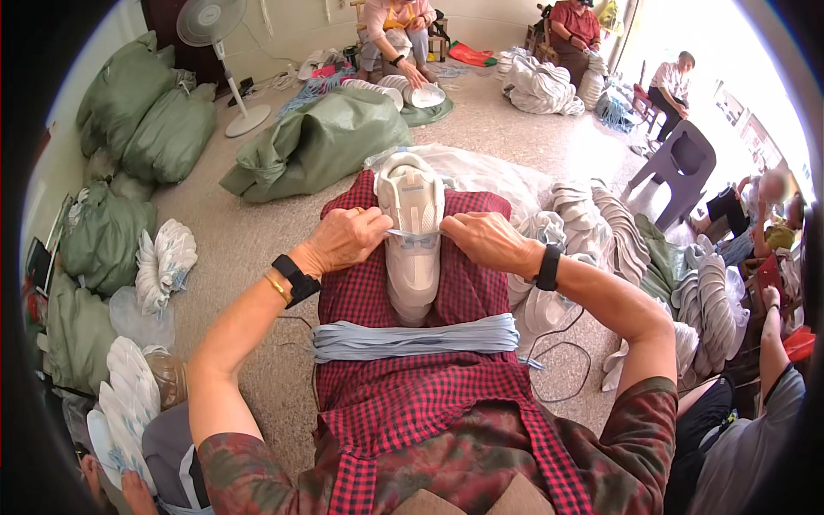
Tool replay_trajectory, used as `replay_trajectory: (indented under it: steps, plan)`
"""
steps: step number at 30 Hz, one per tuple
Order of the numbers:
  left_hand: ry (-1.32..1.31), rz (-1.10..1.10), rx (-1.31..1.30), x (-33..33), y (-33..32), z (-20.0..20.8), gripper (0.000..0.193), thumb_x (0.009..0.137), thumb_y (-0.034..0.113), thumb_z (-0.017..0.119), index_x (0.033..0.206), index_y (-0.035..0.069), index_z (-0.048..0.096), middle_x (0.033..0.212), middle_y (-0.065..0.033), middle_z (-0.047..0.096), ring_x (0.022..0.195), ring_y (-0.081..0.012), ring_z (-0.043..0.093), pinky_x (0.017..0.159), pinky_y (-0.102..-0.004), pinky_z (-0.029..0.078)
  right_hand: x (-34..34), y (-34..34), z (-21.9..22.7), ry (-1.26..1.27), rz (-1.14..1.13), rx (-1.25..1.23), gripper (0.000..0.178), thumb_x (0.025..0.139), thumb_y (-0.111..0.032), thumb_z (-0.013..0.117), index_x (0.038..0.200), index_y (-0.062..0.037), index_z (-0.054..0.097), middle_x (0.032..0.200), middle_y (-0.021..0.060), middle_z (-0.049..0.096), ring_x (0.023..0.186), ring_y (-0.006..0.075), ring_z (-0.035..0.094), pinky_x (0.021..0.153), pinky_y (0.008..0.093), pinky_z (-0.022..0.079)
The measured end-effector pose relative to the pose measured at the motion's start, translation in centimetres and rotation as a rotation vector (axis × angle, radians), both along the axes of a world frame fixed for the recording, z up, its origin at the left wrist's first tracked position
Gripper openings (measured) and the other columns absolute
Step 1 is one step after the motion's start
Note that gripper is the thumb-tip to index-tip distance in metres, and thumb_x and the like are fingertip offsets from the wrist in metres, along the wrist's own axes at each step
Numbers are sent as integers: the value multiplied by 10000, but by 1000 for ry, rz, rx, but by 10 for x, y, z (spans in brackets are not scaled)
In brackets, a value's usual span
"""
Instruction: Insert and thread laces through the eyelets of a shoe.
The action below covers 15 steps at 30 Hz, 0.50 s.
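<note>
A white sneaker (pixel 410 266) rests on my lap over a red and black checked apron (pixel 352 300), its toe toward me and its opening away. My left hand (pixel 350 236) is closed on one end of a pale blue shoelace (pixel 410 233), at the left of the shoe. On the right side my right hand (pixel 487 240) pinches the other end. Between the two hands the lace runs across the front of the shoe, low in its lacing area. A bundle of pale blue laces (pixel 416 340) lies across my lap, nearer to me than the shoe.
Stacked white shoe parts (pixel 592 215) lie on the floor at right, more (pixel 163 266) at left. Green sacks (pixel 322 137) lie ahead and along the left wall. A standing fan (pixel 225 64), a grey plastic chair (pixel 676 172) and a black cable (pixel 575 348) are around me. Several people sit nearby.
</note>
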<state>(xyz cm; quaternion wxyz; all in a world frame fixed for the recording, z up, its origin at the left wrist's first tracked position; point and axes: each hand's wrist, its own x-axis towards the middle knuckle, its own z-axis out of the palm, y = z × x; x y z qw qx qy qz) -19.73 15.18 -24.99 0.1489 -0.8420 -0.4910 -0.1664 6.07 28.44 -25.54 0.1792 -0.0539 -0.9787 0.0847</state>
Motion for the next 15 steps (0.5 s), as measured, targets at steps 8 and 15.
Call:
replay_trajectory:
  steps: [8,15]
  plan:
    - [178,24,117,-27,-3,-10,127,909,197,590,856,107,517,712,-57,515,596,-235,604,522,-359,501,16,6,9,16,-32,-27,213,931,-256,588,874,-53,558,649,164,597,594,365,617,501,490,440]
    - [168,94,108,-44,-25,-20,48,899,134,573,940,110,564,721,-73,515,596,-263,597,515,-389,492,19,19,-14,72,15,243,141,921,-190,541,843,-88,484,623,94,546,490,274,578,384,413,410]
